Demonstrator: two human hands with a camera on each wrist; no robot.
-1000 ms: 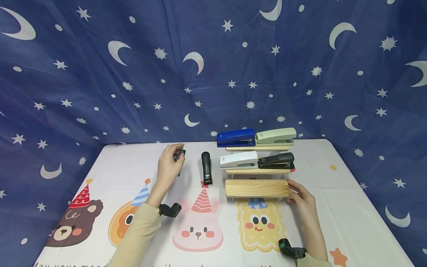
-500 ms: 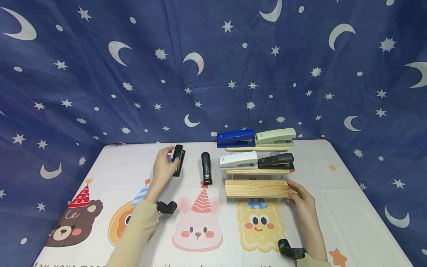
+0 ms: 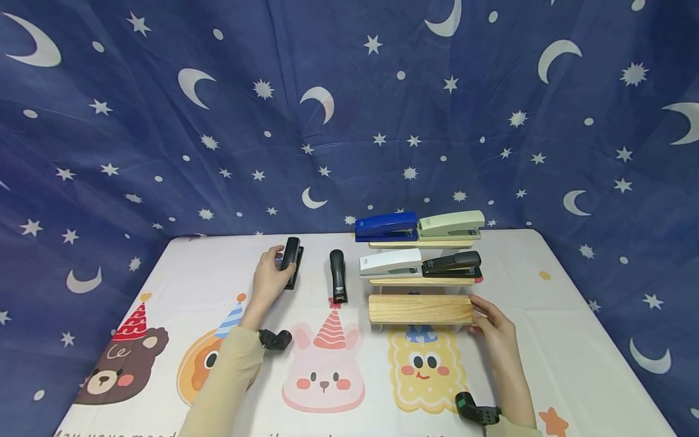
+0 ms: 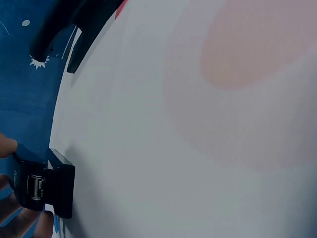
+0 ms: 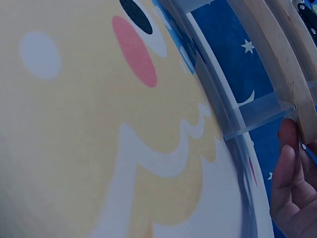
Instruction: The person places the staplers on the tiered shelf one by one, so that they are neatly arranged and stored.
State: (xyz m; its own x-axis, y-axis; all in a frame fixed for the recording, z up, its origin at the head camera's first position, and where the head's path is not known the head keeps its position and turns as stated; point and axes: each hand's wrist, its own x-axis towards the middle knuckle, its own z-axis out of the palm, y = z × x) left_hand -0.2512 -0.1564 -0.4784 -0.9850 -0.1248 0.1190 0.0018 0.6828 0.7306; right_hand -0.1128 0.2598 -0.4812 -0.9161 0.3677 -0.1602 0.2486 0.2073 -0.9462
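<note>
At the left of the table my left hand (image 3: 269,276) grips a black stapler (image 3: 292,262) standing lengthwise, thumb on one side and fingers on the other. The left wrist view shows that stapler (image 4: 38,186) end-on, its base close to the tabletop. A second black stapler (image 3: 338,276) lies just to the right. With thumb and fingers, my right hand (image 3: 496,325) holds the right end of the lowest board (image 3: 420,309) of a tiered wooden stand. In the right wrist view, fingers (image 5: 287,173) touch the board's end above a clear leg (image 5: 260,116).
On the stand's top tier sit a blue stapler (image 3: 385,226) and a pale green stapler (image 3: 451,224). The middle tier bears a white stapler (image 3: 390,262) and another black stapler (image 3: 452,264). A patterned blue curtain (image 3: 349,152) hangs behind the white tablecloth (image 3: 524,273).
My left hand has shifted left and lower from above the left black stapler to its side, uncovering more of it. The right hand stays on the lowest board.
</note>
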